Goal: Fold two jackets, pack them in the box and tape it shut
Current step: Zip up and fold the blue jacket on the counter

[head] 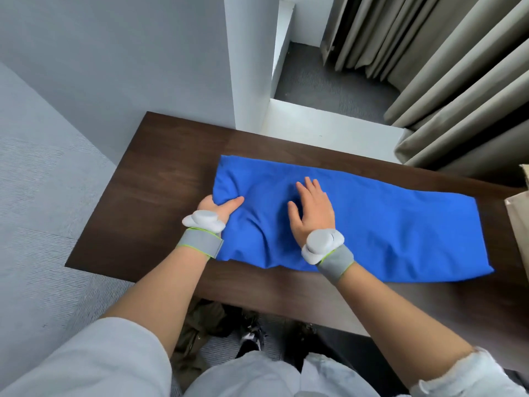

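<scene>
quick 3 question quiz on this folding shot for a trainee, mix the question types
1. True or false: the right hand lies flat and open on the blue jacket.
2. The left hand is: A) off the table B) gripping the jacket's left end C) holding tape.
3. Fill in: the cardboard box is only partly in view at the table's ___ edge.

Key: 1 true; 2 B; 3 right. The jacket lies as a long strip across the dark wooden table.
</scene>
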The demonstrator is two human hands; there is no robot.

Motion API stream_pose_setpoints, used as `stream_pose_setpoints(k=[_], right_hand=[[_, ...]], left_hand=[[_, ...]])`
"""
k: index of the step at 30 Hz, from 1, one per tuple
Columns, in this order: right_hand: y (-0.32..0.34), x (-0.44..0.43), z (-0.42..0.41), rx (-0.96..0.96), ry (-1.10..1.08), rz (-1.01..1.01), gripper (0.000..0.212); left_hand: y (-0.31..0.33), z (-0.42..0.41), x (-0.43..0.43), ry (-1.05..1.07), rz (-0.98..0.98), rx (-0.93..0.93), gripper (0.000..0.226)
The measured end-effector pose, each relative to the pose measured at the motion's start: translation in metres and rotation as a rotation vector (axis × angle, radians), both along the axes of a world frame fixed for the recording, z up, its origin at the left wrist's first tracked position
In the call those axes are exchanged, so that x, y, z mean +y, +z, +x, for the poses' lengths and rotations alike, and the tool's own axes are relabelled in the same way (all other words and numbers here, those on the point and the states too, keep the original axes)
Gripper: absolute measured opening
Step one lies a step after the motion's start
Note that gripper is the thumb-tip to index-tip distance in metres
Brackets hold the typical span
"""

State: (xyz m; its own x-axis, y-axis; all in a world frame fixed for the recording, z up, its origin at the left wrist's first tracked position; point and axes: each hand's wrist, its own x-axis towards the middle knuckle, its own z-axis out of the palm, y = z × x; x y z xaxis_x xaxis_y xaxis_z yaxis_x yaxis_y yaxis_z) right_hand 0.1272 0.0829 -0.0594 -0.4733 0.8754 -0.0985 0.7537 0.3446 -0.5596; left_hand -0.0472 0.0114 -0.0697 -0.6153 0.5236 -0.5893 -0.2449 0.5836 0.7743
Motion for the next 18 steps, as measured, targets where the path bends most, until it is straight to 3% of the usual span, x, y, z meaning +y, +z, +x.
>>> stream_pose_setpoints(k=[2,5,8,10,13,14,18], right_hand=[[-0.006,0.002,0.016,-0.292,0.071,0.084,0.062],[-0.021,0.002,0.019,-0.374,0.127,0.059,0.09],[-0.03,0.009,0.016,-0.433,0.149,0.006,0.073],[-0.034,0.012,0.015,-0.435,0.152,-0.018,0.075],[-0.03,0.022,0.018,-0.371,0.165,-0.105,0.071],[-0.025,0.025,0.021,-0.234,0.134,-0.187,0.062],[0.001,0.032,0.044,0.82,-0.35,-0.683,0.054]], left_hand=[[0.007,-0.004,-0.003,0.06,0.01,-0.017,0.029],[0.022,0.006,-0.004,0.173,0.07,-0.083,0.031],[0.043,0.028,0.004,0.179,0.146,-0.131,0.03],[0.056,0.041,0.01,0.112,0.188,-0.159,0.032],[0.071,0.059,0.022,-0.021,0.2,-0.138,0.054],[0.077,0.064,0.024,-0.072,0.188,-0.112,0.056],[0.093,0.065,0.039,-0.121,0.15,0.013,0.036]])
